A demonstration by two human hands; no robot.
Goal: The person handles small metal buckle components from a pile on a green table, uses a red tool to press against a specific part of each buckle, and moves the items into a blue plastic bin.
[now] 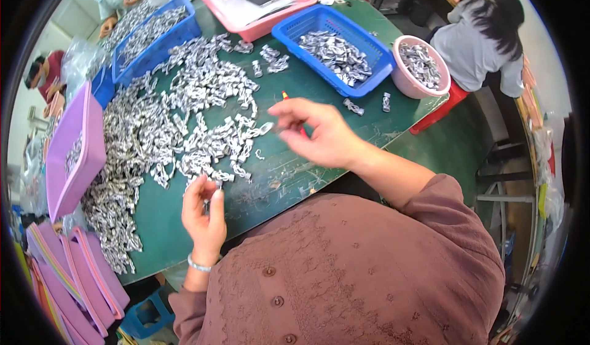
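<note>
Small looped bundles of grey-and-white cord (pixel 212 87) lie in a wide heap on the green table. My left hand (pixel 204 216) is at the near edge of the heap, thumb and fingers closed around a small grey-white bundle that is mostly hidden. Over the table to the right, my right hand (pixel 322 133) is bent, palm down. A slim red tool (pixel 303 130) with a yellow band shows between and beyond its fingers; most of it is covered, so its kind is unclear. Close to the right thumb is a pale bundle (pixel 265 129); I cannot tell whether they touch.
A blue basket (pixel 381 74) and a pink tub (pixel 399 78) of bundles stand far right. Further back are a pink tray (pixel 249 33) and a long blue bin (pixel 195 22). A purple bin (pixel 92 148) tilts at the left. Other people sit around.
</note>
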